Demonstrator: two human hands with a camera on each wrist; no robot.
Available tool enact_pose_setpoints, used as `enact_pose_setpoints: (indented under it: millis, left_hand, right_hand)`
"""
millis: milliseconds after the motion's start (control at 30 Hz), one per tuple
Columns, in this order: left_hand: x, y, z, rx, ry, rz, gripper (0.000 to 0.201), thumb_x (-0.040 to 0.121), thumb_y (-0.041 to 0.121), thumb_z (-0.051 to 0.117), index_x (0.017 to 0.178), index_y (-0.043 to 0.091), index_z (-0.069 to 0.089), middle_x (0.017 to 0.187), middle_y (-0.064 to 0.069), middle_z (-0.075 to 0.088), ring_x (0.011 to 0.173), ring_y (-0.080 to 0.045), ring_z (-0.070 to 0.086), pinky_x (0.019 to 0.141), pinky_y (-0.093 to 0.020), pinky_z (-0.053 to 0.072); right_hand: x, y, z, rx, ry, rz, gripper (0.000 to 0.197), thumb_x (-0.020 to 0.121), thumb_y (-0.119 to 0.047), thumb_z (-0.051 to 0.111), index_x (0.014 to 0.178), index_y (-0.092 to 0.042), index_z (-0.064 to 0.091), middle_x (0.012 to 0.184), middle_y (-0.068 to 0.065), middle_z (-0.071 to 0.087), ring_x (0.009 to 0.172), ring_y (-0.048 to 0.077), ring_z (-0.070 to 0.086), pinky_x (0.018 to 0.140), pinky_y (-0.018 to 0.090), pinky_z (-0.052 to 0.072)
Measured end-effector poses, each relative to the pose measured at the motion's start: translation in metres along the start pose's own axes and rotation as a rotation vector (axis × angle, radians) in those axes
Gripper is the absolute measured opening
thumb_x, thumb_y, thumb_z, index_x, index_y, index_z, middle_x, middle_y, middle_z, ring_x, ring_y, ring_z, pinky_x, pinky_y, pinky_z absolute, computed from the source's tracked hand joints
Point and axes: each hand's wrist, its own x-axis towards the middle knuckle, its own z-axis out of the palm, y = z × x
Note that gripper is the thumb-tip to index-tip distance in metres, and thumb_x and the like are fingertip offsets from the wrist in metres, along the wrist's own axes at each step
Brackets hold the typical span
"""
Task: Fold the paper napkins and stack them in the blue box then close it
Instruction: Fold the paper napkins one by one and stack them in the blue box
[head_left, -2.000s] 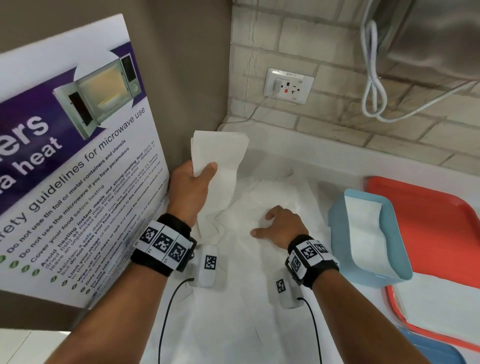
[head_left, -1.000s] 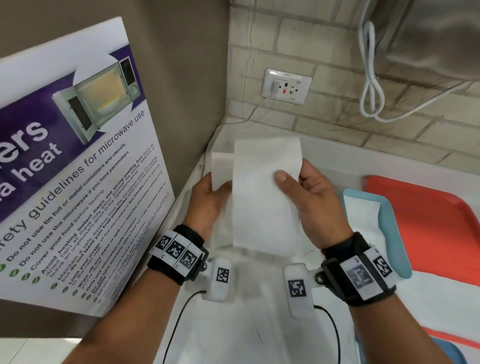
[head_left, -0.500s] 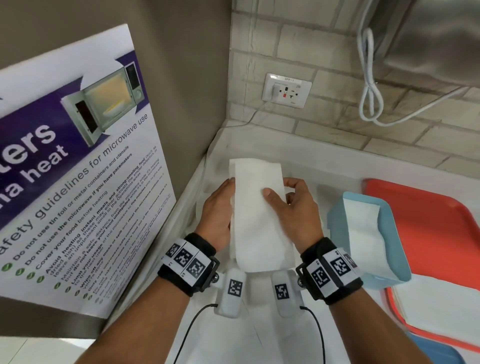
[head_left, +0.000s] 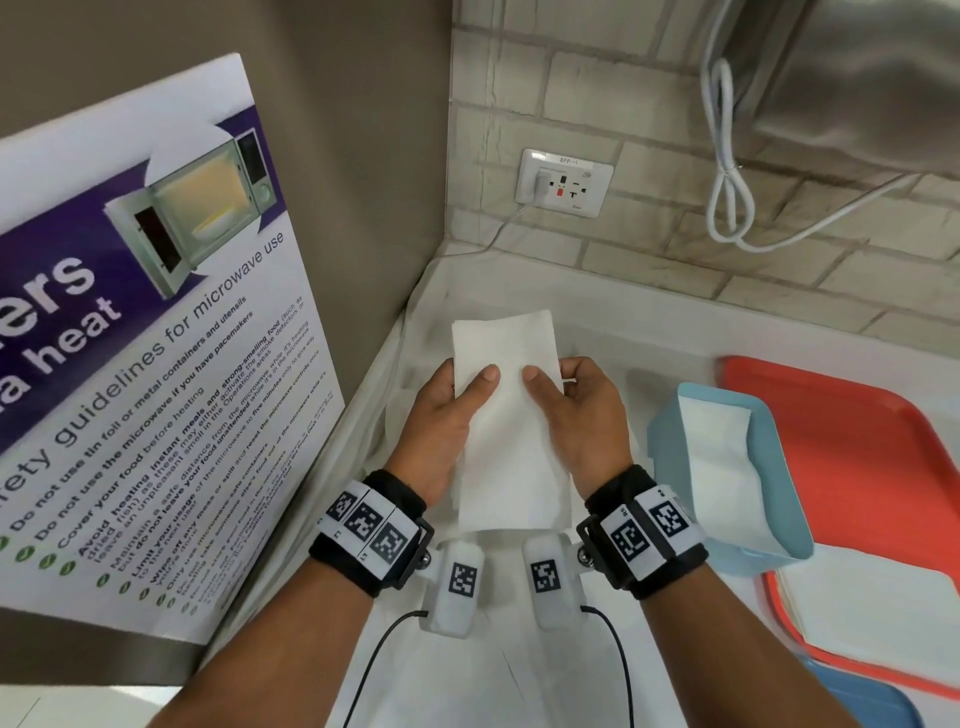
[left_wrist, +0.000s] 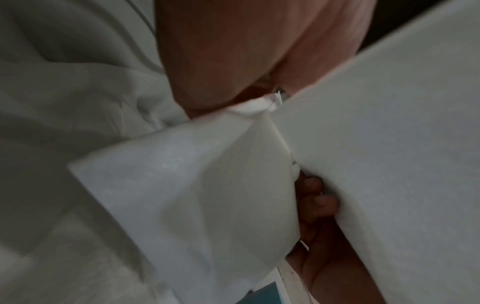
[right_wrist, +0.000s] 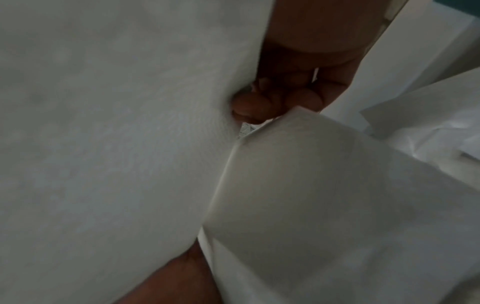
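head view shows left hand (head_left: 441, 415) and right hand (head_left: 582, 410) pinching a folded napkin (head_left: 509, 415); wrist views show curled fingers (right_wrist: 259, 102) behind.

White napkin paper (right_wrist: 103, 144) is filling most of the right wrist view, bending along a crease. Curled fingertips (right_wrist: 249, 102) of the right hand (right_wrist: 298, 78) are pressing into it. Crumpled paper sheets (right_wrist: 428, 127) are lying at right.

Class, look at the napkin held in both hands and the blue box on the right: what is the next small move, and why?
Probably carry the folded napkin rightward and lay it in the blue box. It already looks folded into a narrow strip, the left hand and right hand pinch it with thumbs on top, and the box stands open with a napkin already inside.
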Motion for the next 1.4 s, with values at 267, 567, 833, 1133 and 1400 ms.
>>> enact_pose_setpoints:
  millis: [267, 567, 833, 1133, 1400]
  left_hand:
    - [0.004, -0.002, -0.004, 0.004, 0.0, 0.052, 0.032, 0.103, 0.01, 0.059, 0.135, 0.008, 0.059, 0.129, -0.014, 0.071, 0.12, -0.035, 0.067, 0.101, -0.05, 0.055]
    - [0.009, 0.001, -0.011, 0.027, 0.104, 0.088, 0.023, 0.105, 0.016, 0.058, 0.125, 0.008, 0.066, 0.123, -0.011, 0.074, 0.116, -0.032, 0.07, 0.1, -0.051, 0.056]
    - [0.014, 0.008, -0.02, 0.123, 0.206, 0.188, 0.015, 0.104, 0.014, 0.061, 0.118, 0.015, 0.067, 0.116, -0.006, 0.076, 0.109, -0.021, 0.072, 0.096, -0.041, 0.058]
    - [0.023, 0.026, -0.037, 0.141, 0.265, 0.308, 0.023, 0.103, 0.024, 0.062, 0.124, 0.014, 0.067, 0.122, -0.004, 0.075, 0.116, -0.021, 0.07, 0.099, -0.039, 0.056]
    - [0.022, 0.027, -0.04, 0.214, 0.359, 0.357, 0.008, 0.102, 0.024, 0.064, 0.107, 0.027, 0.069, 0.105, 0.009, 0.077, 0.102, -0.011, 0.073, 0.09, -0.035, 0.057]
  right_hand:
    - [-0.006, -0.005, -0.002, -0.154, -0.034, -0.033, 0.029, 0.089, -0.053, 0.07, 0.096, -0.029, 0.055, 0.09, -0.012, 0.066, 0.081, 0.007, 0.064, 0.07, 0.029, 0.049]
    - [-0.018, 0.015, 0.0, -0.068, -0.36, 0.019, 0.061, 0.085, -0.055, 0.073, 0.131, -0.023, 0.048, 0.122, -0.015, 0.065, 0.108, 0.001, 0.064, 0.092, 0.028, 0.054]
    - [-0.006, 0.013, -0.014, 0.04, -0.348, 0.064, 0.04, 0.086, -0.047, 0.072, 0.114, -0.025, 0.055, 0.09, -0.002, 0.068, 0.073, 0.011, 0.068, 0.07, 0.03, 0.054]
    - [0.01, 0.063, -0.04, -0.446, -0.414, 0.004, 0.011, 0.089, -0.032, 0.075, 0.098, -0.032, 0.068, 0.085, -0.012, 0.064, 0.082, 0.01, 0.062, 0.079, 0.026, 0.049]
    - [-0.022, 0.043, 0.01, -0.773, -0.731, -0.186, 0.042, 0.089, -0.05, 0.07, 0.127, -0.034, 0.063, 0.117, -0.009, 0.056, 0.107, 0.012, 0.055, 0.096, 0.032, 0.046]
